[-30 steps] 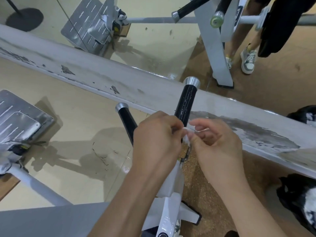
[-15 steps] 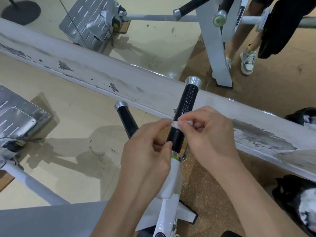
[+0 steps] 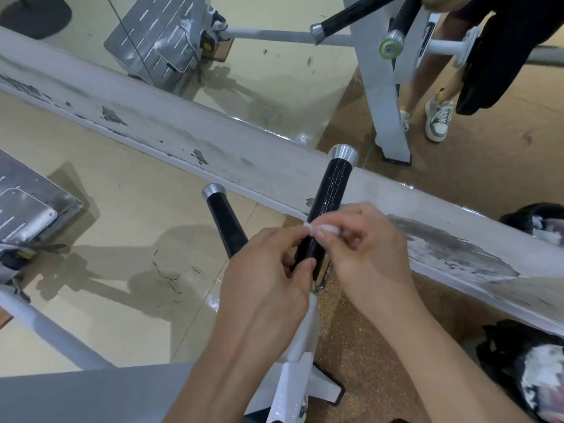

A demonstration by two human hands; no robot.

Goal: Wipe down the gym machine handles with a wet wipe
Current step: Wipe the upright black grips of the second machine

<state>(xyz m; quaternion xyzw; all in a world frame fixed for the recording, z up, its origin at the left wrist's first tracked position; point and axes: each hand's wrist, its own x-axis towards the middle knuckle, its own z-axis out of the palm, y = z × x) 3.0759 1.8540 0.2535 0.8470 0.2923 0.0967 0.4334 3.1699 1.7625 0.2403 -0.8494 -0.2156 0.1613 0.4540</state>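
1. Presently, we take the taller black handle point(image 3: 328, 213) as our landmark; it rises tilted from the white machine arm point(image 3: 300, 340) and ends in a silver cap point(image 3: 343, 153) at its far end.
2. Wet wipe point(image 3: 324, 229): a small white wad pressed against the landmark's mid-length, on its right face. Only a sliver shows between fingertips.
3. Right hand point(image 3: 364, 254): curled nearly closed, thumb and forefinger pinching the wipe where it touches the landmark.
4. Left hand point(image 3: 268, 279): also mostly closed, fingertips meeting the wipe's near edge at the landmark's left side, thumb resting on the grip just below. We cannot tell whether it pinches the wipe or only steadies the grip.
5. Second black handle point(image 3: 225, 222): left of the landmark, shorter in view, its lower part hidden behind the left hand; nothing touches its visible part.
6. Handling judgement, wipe: light, limp, damp; it should bunch or tear if dragged by one corner. Best held spread, wrapped around the landmark under thumb and fingers.
7. Handling judgement, landmark: rigid, fixed to the arm, with a finely lined black surface that shines and may turn slick when wet. Grasp encircling at mid-length, then slide toward the silver cap.
8. Progress judgement: wiping on the landmark looks mid-course; the upper length near the cap remains uncovered.
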